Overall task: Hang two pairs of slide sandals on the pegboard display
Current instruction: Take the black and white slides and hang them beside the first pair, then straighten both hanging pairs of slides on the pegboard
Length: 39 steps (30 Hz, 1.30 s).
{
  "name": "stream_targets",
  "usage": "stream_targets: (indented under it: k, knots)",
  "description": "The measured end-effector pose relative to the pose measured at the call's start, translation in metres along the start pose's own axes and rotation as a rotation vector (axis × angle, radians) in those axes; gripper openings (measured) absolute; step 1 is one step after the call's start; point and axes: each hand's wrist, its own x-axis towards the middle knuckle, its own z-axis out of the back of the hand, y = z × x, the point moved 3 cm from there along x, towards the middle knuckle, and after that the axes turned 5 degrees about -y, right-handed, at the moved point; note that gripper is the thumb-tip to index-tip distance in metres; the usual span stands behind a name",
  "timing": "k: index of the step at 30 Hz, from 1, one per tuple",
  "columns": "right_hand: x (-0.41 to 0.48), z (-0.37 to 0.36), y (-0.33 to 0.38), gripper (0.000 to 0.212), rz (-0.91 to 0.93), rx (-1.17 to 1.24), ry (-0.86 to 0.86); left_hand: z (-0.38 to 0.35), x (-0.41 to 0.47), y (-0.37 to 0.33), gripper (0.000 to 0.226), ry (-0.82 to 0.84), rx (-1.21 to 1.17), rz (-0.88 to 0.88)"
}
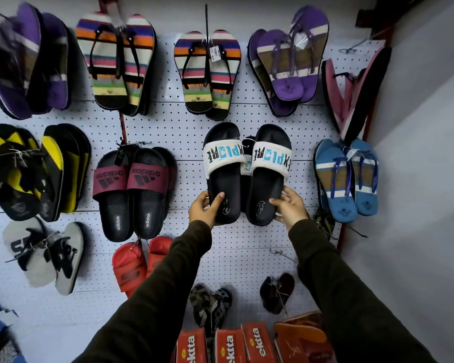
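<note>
A pair of black slide sandals with white straps printed in blue and black letters is held flat against the white pegboard, toes up. My left hand grips the heel of the left slide. My right hand grips the heel of the right slide. A tag shows between the two slides; the peg behind them is hidden. A second pair of black slides with maroon straps hangs on the board just to the left.
Striped flip-flops, purple flip-flops and blue flip-flops hang around the held pair. Red slides and small dark sandals hang lower. Orange shoeboxes stand below. A grey wall closes the right side.
</note>
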Motion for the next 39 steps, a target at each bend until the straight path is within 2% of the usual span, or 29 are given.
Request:
stream_targets:
  k: [4, 7, 10, 11, 13, 15, 17, 20, 24, 28, 34, 39]
  knots:
    - [0.004, 0.003, -0.018, 0.059, -0.066, -0.030, -0.004, -0.002, 0.004, 0.016, 0.012, 0.013, -0.017, 0.110]
    - [0.008, 0.006, -0.035, 0.058, -0.092, -0.045, 0.014, -0.001, 0.008, 0.039, 0.031, 0.030, 0.009, 0.173]
    - [0.010, 0.003, -0.042, 0.058, -0.057, -0.045, 0.007, -0.001, 0.012, 0.051, 0.034, 0.021, 0.003, 0.170]
    - [0.010, 0.002, -0.043, 0.058, -0.013, -0.070, -0.007, -0.002, 0.012, 0.052, 0.037, 0.007, 0.028, 0.127]
    - [0.009, 0.001, -0.042, 0.062, 0.134, -0.163, -0.047, -0.004, 0.012, 0.048, 0.059, -0.036, 0.153, -0.029]
    - [0.006, 0.000, -0.038, 0.063, 0.345, -0.287, -0.090, -0.008, 0.011, 0.038, 0.078, -0.100, 0.390, -0.303]
    - [0.006, -0.005, -0.033, 0.060, 0.563, -0.427, -0.068, -0.015, 0.010, 0.025, 0.079, -0.149, 0.628, -0.611]
    - [0.017, -0.016, -0.032, 0.059, 0.711, -0.665, 0.039, -0.034, 0.016, 0.014, 0.074, -0.047, 0.855, -0.815]
    - [0.044, -0.023, -0.035, 0.059, 0.711, -0.891, 0.056, -0.050, 0.039, 0.020, 0.070, 0.080, 1.097, -0.797]
    - [0.063, -0.026, -0.035, 0.060, 0.684, -1.024, 0.087, -0.048, 0.065, 0.023, 0.071, 0.134, 1.175, -0.693]
    - [0.060, -0.029, -0.036, 0.061, 0.720, -0.997, 0.065, -0.040, 0.063, 0.017, 0.069, 0.162, 1.158, -0.717]
    - [0.038, -0.048, -0.037, 0.059, 0.843, -0.904, -0.091, -0.016, 0.053, 0.011, 0.065, 0.123, 1.063, -0.769]
